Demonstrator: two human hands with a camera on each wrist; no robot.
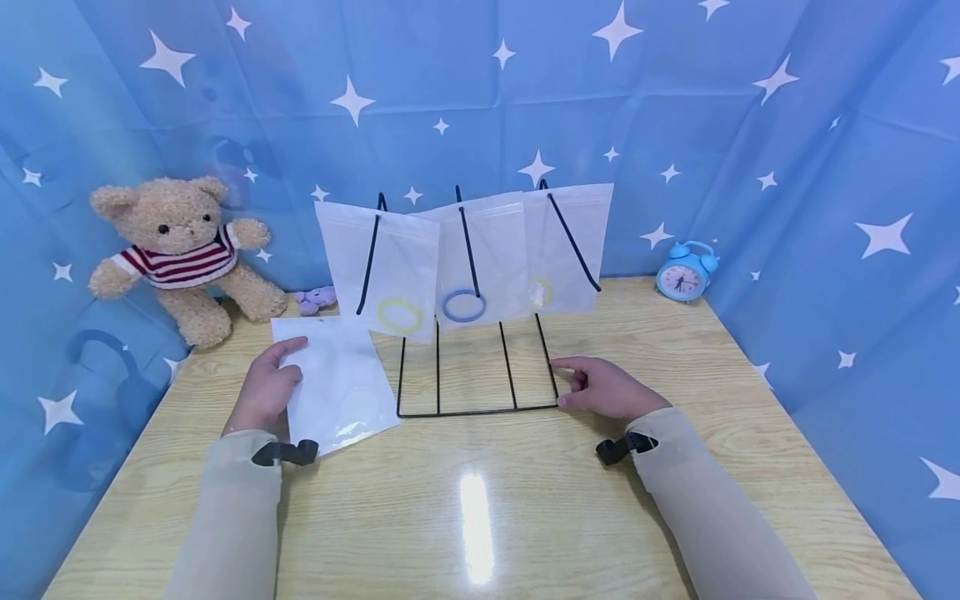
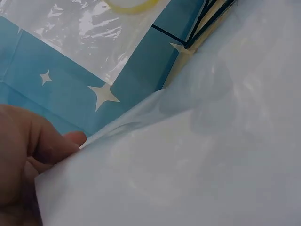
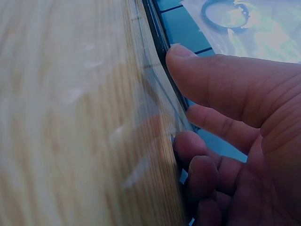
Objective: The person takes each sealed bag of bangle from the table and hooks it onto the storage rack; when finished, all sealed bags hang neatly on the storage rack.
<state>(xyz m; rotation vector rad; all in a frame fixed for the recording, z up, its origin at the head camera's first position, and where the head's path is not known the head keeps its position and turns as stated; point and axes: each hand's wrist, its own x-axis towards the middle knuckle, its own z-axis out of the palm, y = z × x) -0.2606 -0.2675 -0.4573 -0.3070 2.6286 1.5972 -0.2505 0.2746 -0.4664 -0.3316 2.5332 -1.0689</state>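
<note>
A clear plastic zip bag (image 1: pixel 341 400) lies at the left of the wooden table, seen close up in the left wrist view. My left hand (image 1: pixel 266 387) is at its upper left edge, finger and thumb pinching the plastic (image 2: pixel 155 174) there; part of the hand is hidden behind it. My right hand (image 1: pixel 603 387) holds the front right corner of a black wire rack (image 1: pixel 480 412), thumb on the rod and the other fingers curled. From the rack's hooks hang three zip bags: a left one (image 1: pixel 382 258) with a yellow ring, a middle one (image 1: pixel 498 250) with a blue ring, a right one (image 1: pixel 588 225).
A teddy bear (image 1: pixel 187 267) in a striped sweater sits at the back left, beside a small purple toy (image 1: pixel 315 298). At the back right stands a blue alarm clock (image 1: pixel 682 273). Blue curtains (image 1: pixel 420 75) with white stars enclose the table (image 1: pixel 555 500).
</note>
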